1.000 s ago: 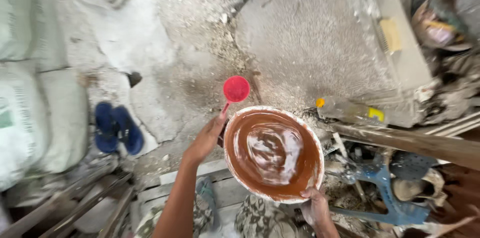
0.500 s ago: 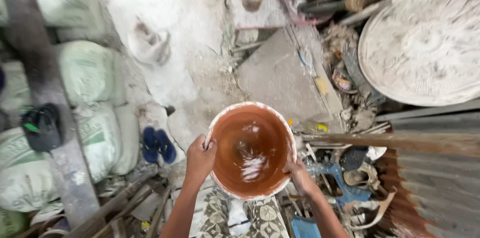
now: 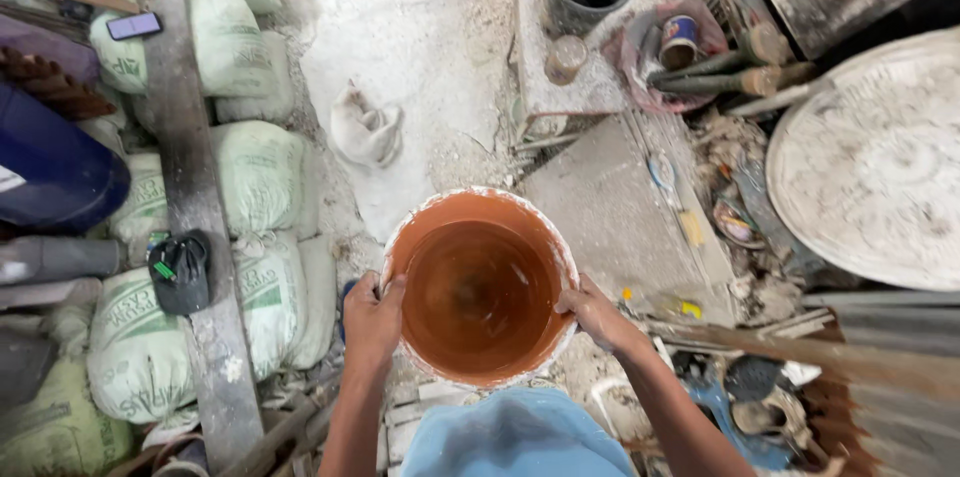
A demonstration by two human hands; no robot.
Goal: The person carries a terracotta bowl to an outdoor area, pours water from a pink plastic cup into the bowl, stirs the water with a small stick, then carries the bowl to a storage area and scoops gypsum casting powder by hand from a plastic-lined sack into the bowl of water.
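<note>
Stuffed woven sacks [image 3: 255, 172], pale green-white with green printing, lie stacked on the floor along its left side, from the far left corner to the near left. A dark phone with a pale lilac screen [image 3: 133, 26] rests flat on the far end of the grey plank [image 3: 195, 197] crossing the sacks. A small tin with a blue-and-white label [image 3: 679, 41] stands at the floor's far edge, right of centre.

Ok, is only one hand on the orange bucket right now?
No, both grip its rim: the left hand on one side of the orange bucket, the right hand on the other.
</note>
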